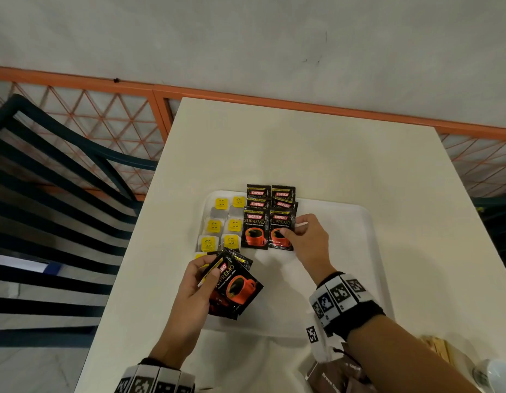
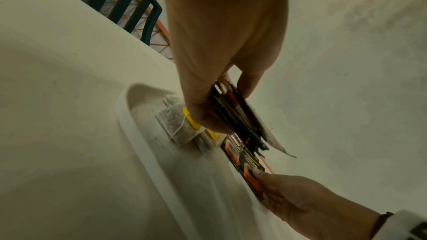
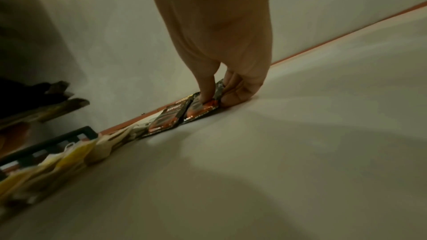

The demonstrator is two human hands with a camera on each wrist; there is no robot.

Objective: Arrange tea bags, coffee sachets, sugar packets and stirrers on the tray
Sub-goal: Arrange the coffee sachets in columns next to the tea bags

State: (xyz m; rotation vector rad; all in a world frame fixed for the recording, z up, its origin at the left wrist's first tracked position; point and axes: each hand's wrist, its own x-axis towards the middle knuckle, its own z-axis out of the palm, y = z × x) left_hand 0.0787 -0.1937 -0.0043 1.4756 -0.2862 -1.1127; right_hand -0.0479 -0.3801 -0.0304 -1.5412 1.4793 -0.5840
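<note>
A white tray (image 1: 345, 268) lies on the white table (image 1: 302, 154). Tea bags with yellow tags (image 1: 217, 225) fill two columns at the tray's left. Beside them, black coffee sachets (image 1: 256, 222) overlap in two columns. My right hand (image 1: 292, 228) pinches the right edge of the front right sachet (image 1: 278, 231), which lies on the tray; the right wrist view shows the right hand (image 3: 212, 96) with thumb and fingers on that sachet (image 3: 198, 109). My left hand (image 1: 202, 276) grips a stack of coffee sachets (image 1: 237, 285) above the tray's front left; the stack (image 2: 240, 125) hangs over the tea bags (image 2: 175, 125).
Brown sugar packets (image 1: 339, 373) and wooden stirrers (image 1: 436, 350) lie at the table's near right, under my right forearm. A white cup (image 1: 498, 373) stands at the right corner. A dark slatted chair (image 1: 47, 194) is left of the table, with an orange railing (image 1: 161, 92) behind.
</note>
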